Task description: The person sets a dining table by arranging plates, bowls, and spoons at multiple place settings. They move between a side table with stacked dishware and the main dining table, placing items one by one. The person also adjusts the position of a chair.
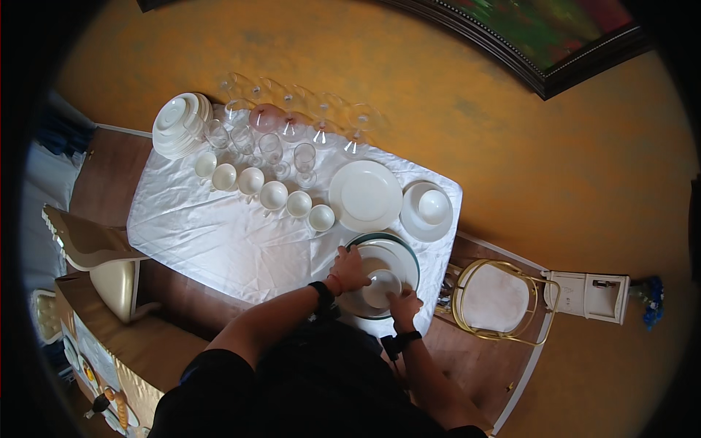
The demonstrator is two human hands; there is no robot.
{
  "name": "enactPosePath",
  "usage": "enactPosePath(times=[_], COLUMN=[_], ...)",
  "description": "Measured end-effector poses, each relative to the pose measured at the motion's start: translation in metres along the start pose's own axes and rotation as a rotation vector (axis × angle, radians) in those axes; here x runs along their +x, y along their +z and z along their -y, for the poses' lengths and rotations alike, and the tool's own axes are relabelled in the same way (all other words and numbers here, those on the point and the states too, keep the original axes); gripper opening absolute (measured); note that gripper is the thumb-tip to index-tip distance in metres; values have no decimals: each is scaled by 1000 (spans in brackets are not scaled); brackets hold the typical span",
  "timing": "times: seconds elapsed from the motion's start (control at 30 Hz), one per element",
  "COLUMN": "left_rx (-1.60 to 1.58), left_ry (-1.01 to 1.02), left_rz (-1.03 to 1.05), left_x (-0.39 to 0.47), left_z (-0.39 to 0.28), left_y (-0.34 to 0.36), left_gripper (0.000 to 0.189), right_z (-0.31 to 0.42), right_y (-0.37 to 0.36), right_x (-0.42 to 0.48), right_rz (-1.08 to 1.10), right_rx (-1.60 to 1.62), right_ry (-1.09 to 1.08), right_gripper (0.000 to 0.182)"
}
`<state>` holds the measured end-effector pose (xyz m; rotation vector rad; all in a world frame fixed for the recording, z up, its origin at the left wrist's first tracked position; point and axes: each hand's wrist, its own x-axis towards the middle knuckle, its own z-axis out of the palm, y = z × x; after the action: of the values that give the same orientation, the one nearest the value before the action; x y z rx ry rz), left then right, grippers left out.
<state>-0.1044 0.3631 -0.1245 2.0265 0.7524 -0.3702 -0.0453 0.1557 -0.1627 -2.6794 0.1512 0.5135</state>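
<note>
Both my hands are at a stack of plates near the right front of the cloth-covered table. My left hand (pixel 349 269) reaches over the rim of a white plate (pixel 400 252), its fingers at the left side of a small white bowl (pixel 381 288). At the bowl's lower right side is my right hand (pixel 405 306). The bowl appears held between the two. Beneath lies a larger plate with a dark green rim (pixel 418 268). Behind the stack are a wide white plate (pixel 366 196) and an oval white dish (pixel 425 230) bearing another white bowl (pixel 432 207).
Several white cups (pixel 273 195) stand in a slanting row, with stemmed glasses (pixel 304 159) behind them. A pile of white plates (pixel 178 126) is at the far left corner. Chairs (pixel 112 282) stand left; a gold-framed cart (pixel 495 298) is at the right, before the wall (pixel 520 180).
</note>
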Motion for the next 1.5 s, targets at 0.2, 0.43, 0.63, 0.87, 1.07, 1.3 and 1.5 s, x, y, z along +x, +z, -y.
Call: enactPosePath(times=[0.2, 0.43, 0.63, 0.87, 1.07, 1.3, 1.5], left_rx=[174, 36, 146, 178, 348, 328, 258], left_ry=[136, -90, -160, -130, -120, -131, -110], left_rz=[-109, -208, -251, -181, -154, -184, -200], left_x=[61, 129, 160, 174, 180, 180, 180], left_z=[-6, -20, -1, 5, 9, 11, 30], left_y=[-40, -98, -108, -100, -99, -102, -97], left_gripper=[100, 97, 96, 90, 87, 85, 86], right_z=[56, 171, 200, 190, 196, 215, 211], right_y=[-4, 8, 35, 48, 51, 37, 30], right_x=[66, 126, 134, 141, 142, 134, 119], right_rz=[51, 4, 111, 157, 141, 210, 244], right_rx=[260, 114, 102, 93, 116, 58, 132], right_ry=[-249, -316, -265, -256, -254, -162, -123], right_gripper=[67, 67, 69, 67, 68, 76, 74])
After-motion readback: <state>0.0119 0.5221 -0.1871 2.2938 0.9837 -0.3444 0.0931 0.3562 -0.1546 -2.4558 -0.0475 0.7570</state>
